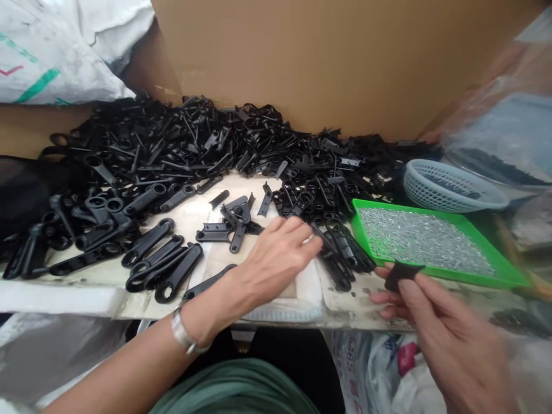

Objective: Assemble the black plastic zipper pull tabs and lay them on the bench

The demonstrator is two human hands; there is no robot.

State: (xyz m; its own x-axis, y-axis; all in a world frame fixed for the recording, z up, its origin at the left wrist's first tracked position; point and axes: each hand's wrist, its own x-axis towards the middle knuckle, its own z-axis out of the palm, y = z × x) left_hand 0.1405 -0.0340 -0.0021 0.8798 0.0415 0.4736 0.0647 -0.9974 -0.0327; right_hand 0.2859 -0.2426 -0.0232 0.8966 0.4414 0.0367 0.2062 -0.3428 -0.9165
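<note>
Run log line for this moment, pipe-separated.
left hand: at black parts, grip unclear | right hand: holding black piece | green tray: small metal pieces

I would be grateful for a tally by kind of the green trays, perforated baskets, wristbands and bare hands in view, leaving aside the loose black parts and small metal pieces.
Green tray: 1
Perforated basket: 1
Wristband: 1
Bare hands: 2 (left hand, right hand)
Total: 5
</note>
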